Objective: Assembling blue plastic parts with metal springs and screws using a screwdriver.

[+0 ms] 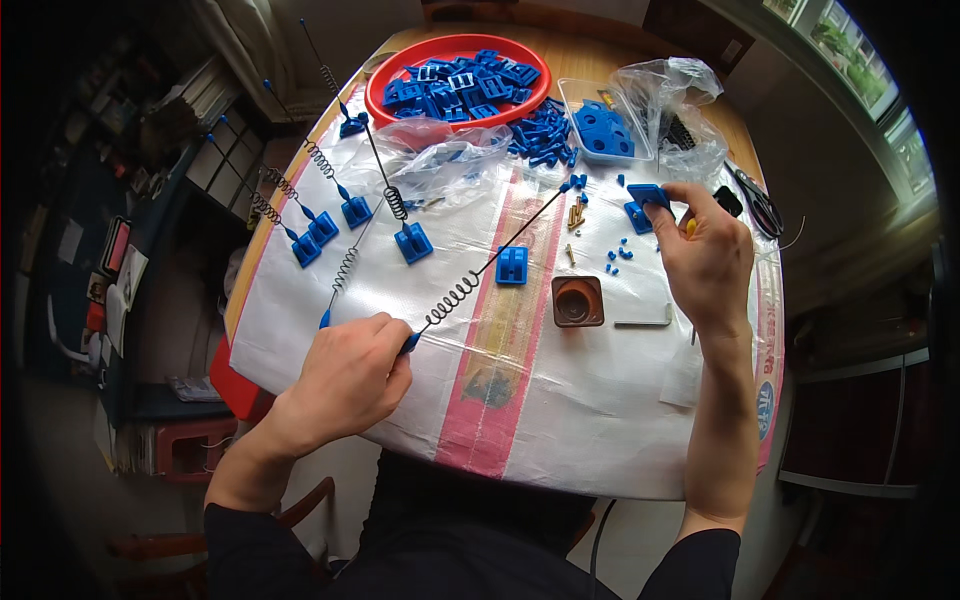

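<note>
My left hand (345, 380) is closed round the blue end of a black coil-spring rod (453, 299). The rod slants up to the right, its far blue tip near some small blue parts. At the right, my right hand (708, 255) pinches a blue plastic block (650, 194); a second blue piece (637, 217) shows just below it, and I cannot tell whether the two are joined. A blue slotted block (511, 265) lies beside the rod's middle. Brass screws (575, 215) and tiny blue bits (619, 256) are scattered left of my right hand.
Several spring rods with blue bases (412, 243) stand at the left. At the back are a red basin (376, 102) of blue parts, a pile of blue pegs (543, 135) and a clear box (648, 152). A brown square dish (578, 302), hex key (644, 321) and scissors (760, 203) lie nearer right.
</note>
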